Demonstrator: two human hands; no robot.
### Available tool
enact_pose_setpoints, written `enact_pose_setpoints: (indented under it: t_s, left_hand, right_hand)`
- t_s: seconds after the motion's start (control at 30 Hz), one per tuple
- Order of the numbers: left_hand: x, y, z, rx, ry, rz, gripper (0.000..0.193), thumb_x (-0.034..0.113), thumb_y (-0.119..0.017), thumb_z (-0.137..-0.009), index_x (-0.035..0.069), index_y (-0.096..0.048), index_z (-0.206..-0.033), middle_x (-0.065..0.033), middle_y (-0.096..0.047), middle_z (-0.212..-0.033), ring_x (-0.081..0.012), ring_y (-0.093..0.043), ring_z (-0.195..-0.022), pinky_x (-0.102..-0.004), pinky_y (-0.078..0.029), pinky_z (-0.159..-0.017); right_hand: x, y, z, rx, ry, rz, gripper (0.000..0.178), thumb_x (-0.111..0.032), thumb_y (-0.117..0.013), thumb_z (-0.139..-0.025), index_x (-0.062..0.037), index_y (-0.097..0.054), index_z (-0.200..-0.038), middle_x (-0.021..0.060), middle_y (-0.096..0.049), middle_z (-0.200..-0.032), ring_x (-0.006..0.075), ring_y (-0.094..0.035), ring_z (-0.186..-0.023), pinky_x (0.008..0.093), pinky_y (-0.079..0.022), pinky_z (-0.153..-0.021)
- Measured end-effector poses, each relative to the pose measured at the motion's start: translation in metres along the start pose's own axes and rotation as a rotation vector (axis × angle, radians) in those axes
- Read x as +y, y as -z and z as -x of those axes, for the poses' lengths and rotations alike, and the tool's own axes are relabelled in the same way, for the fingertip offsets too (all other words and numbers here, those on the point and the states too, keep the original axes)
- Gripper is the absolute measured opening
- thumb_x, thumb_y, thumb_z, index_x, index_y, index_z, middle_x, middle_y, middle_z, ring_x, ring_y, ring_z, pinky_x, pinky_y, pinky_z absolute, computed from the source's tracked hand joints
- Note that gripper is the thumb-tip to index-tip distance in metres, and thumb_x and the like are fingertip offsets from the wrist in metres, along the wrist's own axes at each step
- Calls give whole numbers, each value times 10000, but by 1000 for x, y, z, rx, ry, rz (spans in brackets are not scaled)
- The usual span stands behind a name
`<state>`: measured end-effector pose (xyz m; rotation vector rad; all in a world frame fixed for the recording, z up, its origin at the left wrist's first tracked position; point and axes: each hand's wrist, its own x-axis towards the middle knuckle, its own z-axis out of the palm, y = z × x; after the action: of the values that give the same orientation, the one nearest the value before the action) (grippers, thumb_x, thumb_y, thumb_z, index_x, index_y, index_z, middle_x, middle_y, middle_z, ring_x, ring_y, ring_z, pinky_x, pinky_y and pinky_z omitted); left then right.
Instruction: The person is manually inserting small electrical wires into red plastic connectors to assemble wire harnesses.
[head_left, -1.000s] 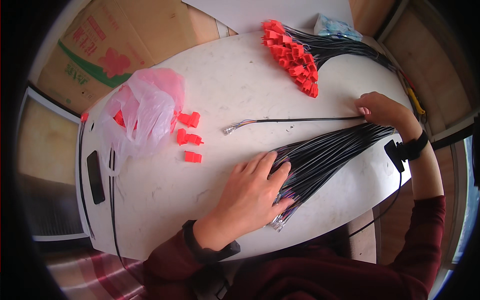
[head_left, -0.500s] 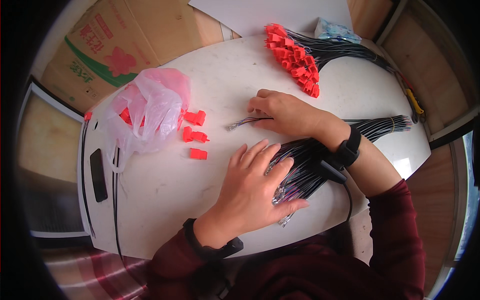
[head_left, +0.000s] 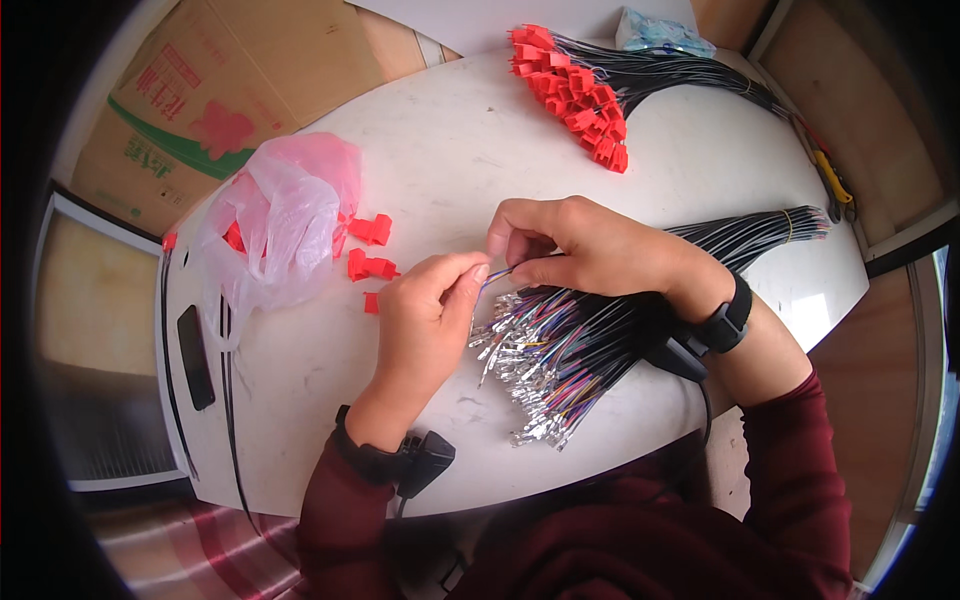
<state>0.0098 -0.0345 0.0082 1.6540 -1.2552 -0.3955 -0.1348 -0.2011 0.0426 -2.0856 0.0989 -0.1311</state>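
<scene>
The thin coloured wires I'm watching stretch across the short gap between the two hands, above the white tabletop and just past the near bundle's tips. The left hand pinches them between thumb and forefinger; its fingertips cover the ends, so I can't make out any terminals there. The right hand grips the same wires between thumb and fingers, and the palm hides where they run next.

Under and beside the right hand lies a fanned bundle of black cables, its crimped metal terminals spread toward me. The right wrist and its black strap block my view of the bundle's middle; the far end shows, banded by a tie.

Left of the hands I have loose red connector housings, the nearest partly covered by the left hand. Beside them a pinkish plastic bag blurs the red pieces inside. A dark flat device lies near the left edge.

Farther back sits a second cable bundle topped with red connectors; a yellow-handled tool is at its right end, too small to identify.
</scene>
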Motion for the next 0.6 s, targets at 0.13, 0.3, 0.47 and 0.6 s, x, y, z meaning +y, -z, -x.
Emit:
enact_pose_setpoints:
  t_s: [0.13,0.3,0.47,0.6]
  left_hand:
    - [19,4,-4,-22,1,14,99,70,-687,-896,-10,-687,-954,-98,-645,-768,-174,-614,-671,-298,-472,-590]
    - [33,8,-5,-119,-105,-209,120,108,-674,-910,-9,-687,-928,-94,-636,-776,-151,-567,-652,-274,-453,-591]
    - [21,18,-5,-220,77,14,138,103,-646,-935,-29,-682,-917,-37,-618,-754,-88,-529,-651,-245,-417,-581]
    - [15,28,-4,-312,286,219,150,99,-630,-954,-33,-683,-907,16,-606,-748,-32,-498,-685,-222,-393,-591]
  right_hand:
    - [9,3,13,80,9,-140,264,31,-668,-876,-18,-553,-1109,52,-666,-915,124,-630,-840,265,-506,-779]
    - [8,3,22,88,-3,-167,268,61,-664,-862,-7,-554,-1096,63,-676,-948,131,-656,-897,271,-522,-823]
    - [9,-3,24,112,42,-110,269,62,-676,-848,-14,-565,-1081,72,-684,-959,165,-675,-913,296,-532,-830]
    - [10,-6,25,149,145,78,258,42,-683,-841,-26,-580,-1067,91,-684,-967,250,-686,-904,327,-534,-812]
